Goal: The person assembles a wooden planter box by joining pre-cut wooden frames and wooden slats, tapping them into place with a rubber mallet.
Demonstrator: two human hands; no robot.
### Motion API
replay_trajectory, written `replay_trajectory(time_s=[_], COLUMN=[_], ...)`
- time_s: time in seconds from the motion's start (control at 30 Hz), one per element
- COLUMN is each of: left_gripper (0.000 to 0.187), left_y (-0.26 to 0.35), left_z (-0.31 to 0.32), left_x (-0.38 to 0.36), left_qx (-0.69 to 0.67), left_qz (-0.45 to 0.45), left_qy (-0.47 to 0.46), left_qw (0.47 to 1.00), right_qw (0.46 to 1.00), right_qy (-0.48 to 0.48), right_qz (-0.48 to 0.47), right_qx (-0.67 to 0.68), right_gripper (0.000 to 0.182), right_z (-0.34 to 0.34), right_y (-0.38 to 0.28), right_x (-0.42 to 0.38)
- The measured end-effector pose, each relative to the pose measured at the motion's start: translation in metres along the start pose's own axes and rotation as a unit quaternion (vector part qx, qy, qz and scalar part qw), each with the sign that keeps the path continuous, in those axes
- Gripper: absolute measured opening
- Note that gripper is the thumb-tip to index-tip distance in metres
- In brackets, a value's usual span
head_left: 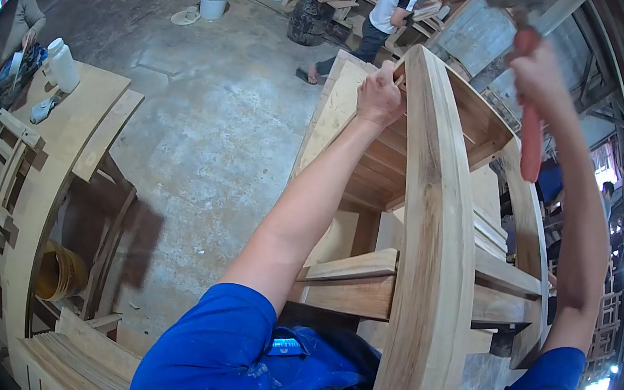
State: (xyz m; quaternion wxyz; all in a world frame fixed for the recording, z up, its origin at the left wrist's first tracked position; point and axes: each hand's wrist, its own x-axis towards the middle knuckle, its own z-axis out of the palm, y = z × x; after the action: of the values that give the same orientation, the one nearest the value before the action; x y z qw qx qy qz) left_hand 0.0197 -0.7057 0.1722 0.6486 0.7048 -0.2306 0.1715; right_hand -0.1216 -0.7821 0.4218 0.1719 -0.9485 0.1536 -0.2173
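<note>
Nearest, a broad curved plank (434,236) runs from the lower centre of the frame to the upper centre, one side of a wooden furniture piece with crosspieces (350,292). It looks thick, stiff and fairly heavy, hard to break, its planed faces perhaps a little slippery; the long edges or the crosspieces seem the surest places to take hold.

At the upper right, the right hand (537,77) has its fingers wrapped round the red handle of a hammer (531,150), whose blurred head, probably the weighty end, is at the top edge. The plank lies left of and below these fingers, well apart.

At the upper centre, the left hand (381,97) has its fingers curled at the plank's far end; whether they pinch something there I cannot tell.

Farther off, a counter (92,112) at the left carries a white bottle (64,66); beyond are a white bucket (213,1) and a walking person (392,8).
</note>
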Motion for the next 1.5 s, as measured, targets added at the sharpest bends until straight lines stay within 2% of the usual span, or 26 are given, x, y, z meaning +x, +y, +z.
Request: replay_trajectory(time_s=[0.03, 0.1, 0.13, 0.17, 0.2, 0.23, 0.27, 0.33, 0.37, 0.4, 0.47, 0.5, 0.53, 0.57, 0.6, 0.67, 0.8, 0.83, 0.9, 1.07, 1.1, 1.13, 1.23, 1.33, 1.4, 1.5], left_gripper=[0.037, 0.035, 0.034, 0.033, 0.035, 0.037, 0.041, 0.053, 0.066, 0.074, 0.082, 0.083, 0.081, 0.079, 0.077, 0.074, 0.067, 0.065, 0.062, 0.065, 0.068, 0.071, 0.071, 0.070, 0.070, 0.069], left_y=[0.000, -0.022, -0.028, -0.031, -0.030, -0.029, -0.020, -0.029, -0.002, -0.006, 0.024, 0.065, 0.082, 0.086, 0.083, 0.072, 0.075, 0.080, 0.092, 0.111, 0.108, 0.097, 0.078, 0.072, 0.074, 0.074], left_z=[0.000, 0.012, 0.024, 0.023, 0.016, 0.008, -0.007, -0.041, -0.075, -0.102, -0.157, -0.173, -0.185, -0.193, -0.196, -0.188, -0.171, -0.166, -0.149, -0.089, -0.077, -0.060, -0.025, -0.015, -0.014, -0.014], left_x=[-0.001, 0.007, 0.008, 0.010, 0.010, 0.010, 0.009, -0.008, -0.035, -0.067, -0.125, -0.156, -0.185, -0.209, -0.233, -0.266, -0.263, -0.257, -0.240, -0.179, -0.167, -0.156, -0.131, -0.121, -0.119, -0.118], left_qx=[0.008, 0.005, -0.005, -0.086, -0.105, -0.123, -0.081, -0.055, -0.056, -0.078, -0.196, -0.247, -0.259, -0.245, -0.212, -0.137, -0.060, -0.059, -0.072, -0.149, -0.128, -0.168, -0.194, -0.167, -0.184, -0.179], left_qz=[-0.010, -0.002, 0.009, -0.023, -0.036, -0.051, -0.044, -0.003, -0.068, -0.038, -0.089, -0.091, -0.095, -0.094, -0.087, -0.062, 0.014, 0.027, 0.037, -0.004, 0.081, 0.079, 0.097, 0.089, 0.128, 0.114], left_qy=[-0.005, 0.005, 0.021, -0.029, -0.068, -0.107, -0.126, -0.101, -0.095, -0.084, -0.153, -0.160, -0.189, -0.216, -0.222, -0.192, -0.124, -0.118, -0.109, -0.128, -0.101, -0.109, -0.097, -0.123, -0.110, -0.108], left_qw=[1.000, 1.000, 1.000, 0.996, 0.991, 0.985, 0.988, 0.993, 0.992, 0.993, 0.964, 0.951, 0.943, 0.940, 0.948, 0.970, 0.990, 0.991, 0.991, 0.981, 0.983, 0.977, 0.971, 0.974, 0.968, 0.971], right_qw=[0.957, 0.830, 0.832, 0.833, 0.929, 0.948, 0.951, 0.987, 0.989, 0.991, 0.974, 0.958, 0.960, 0.974, 0.975, 0.961, 0.983, 0.972, 0.991, 0.978, 0.981, 0.981, 0.969, 0.990, 0.995, 0.992], right_qy=[0.040, 0.060, 0.059, 0.059, -0.099, -0.250, -0.239, -0.040, -0.034, 0.033, 0.102, 0.099, -0.059, 0.008, 0.007, -0.143, -0.113, -0.140, -0.069, 0.142, 0.151, 0.162, 0.146, 0.006, -0.044, 0.071], right_qz=[-0.270, -0.522, -0.516, -0.509, -0.283, -0.029, -0.012, -0.071, -0.063, 0.060, 0.093, 0.005, 0.047, -0.072, -0.068, 0.085, 0.076, 0.126, 0.072, -0.037, 0.006, 0.050, 0.095, -0.049, 0.078, 0.105], right_qx=[-0.096, -0.186, -0.196, -0.206, -0.218, -0.196, -0.193, -0.137, -0.132, -0.111, -0.180, -0.269, -0.269, -0.215, -0.213, -0.223, -0.123, -0.140, -0.086, -0.146, -0.119, -0.093, -0.175, -0.135, -0.037, 0.005], right_gripper=[0.029, 0.032, 0.032, 0.033, 0.026, 0.021, 0.021, 0.026, 0.026, 0.023, 0.021, 0.022, 0.022, 0.020, 0.020, 0.021, 0.032, 0.046, 0.067, 0.050, 0.054, 0.065, 0.051, 0.050, 0.049, 0.051], right_z=[0.031, 0.040, 0.025, 0.009, -0.021, -0.042, -0.063, -0.105, -0.119, -0.133, -0.133, -0.111, -0.083, -0.068, -0.075, -0.095, -0.101, -0.111, -0.123, -0.201, -0.194, -0.188, -0.157, -0.054, -0.059, -0.078], right_y=[0.045, 0.075, 0.063, 0.050, 0.005, -0.014, 0.004, 0.050, 0.064, 0.073, 0.136, 0.187, 0.177, 0.225, 0.215, 0.180, 0.165, 0.147, 0.139, 0.087, 0.038, 0.011, 0.078, 0.069, 0.046, 0.035], right_x=[0.008, 0.025, 0.018, 0.010, -0.016, -0.035, -0.035, -0.028, -0.037, -0.046, -0.058, -0.065, -0.101, -0.102, -0.098, -0.091, -0.095, -0.095, -0.096, -0.115, -0.132, -0.144, -0.165, -0.199, -0.192, -0.186])
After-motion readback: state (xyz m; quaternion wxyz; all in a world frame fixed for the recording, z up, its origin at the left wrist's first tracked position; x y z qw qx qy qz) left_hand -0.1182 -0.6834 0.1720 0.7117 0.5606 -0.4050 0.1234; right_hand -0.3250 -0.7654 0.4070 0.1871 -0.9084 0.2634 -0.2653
